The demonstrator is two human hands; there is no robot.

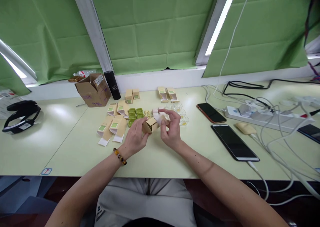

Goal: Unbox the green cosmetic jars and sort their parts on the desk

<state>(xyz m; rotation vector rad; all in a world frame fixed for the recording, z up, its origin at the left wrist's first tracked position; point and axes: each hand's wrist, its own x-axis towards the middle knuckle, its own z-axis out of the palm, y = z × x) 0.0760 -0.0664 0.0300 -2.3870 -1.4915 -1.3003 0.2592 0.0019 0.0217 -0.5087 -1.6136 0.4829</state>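
Above the middle of the table I hold a small brown paper box (pixel 150 125), its open end facing me. My left hand (pixel 135 137) grips the box's left side. The fingers of my right hand (pixel 171 128) are closed on its right end, at a whitish flap (pixel 158 118). Just behind my left hand lie several small green trays (pixel 135 113) and tiny yellow pieces (pixel 147 113). Clear plastic cups (pixel 183 117) with yellow spots stand beyond my right hand. To the left are several more paper boxes with green labels, such as one open box (pixel 118 126) with its white flap out.
At the back stand a cardboard carton (pixel 96 95), a black bottle (pixel 112 85) and paper boxes (pixel 162 94). On the right lie phones (pixel 235 142), a white power strip (pixel 265 118) and tangled cables. A black head-strap device (pixel 21 117) sits far left.
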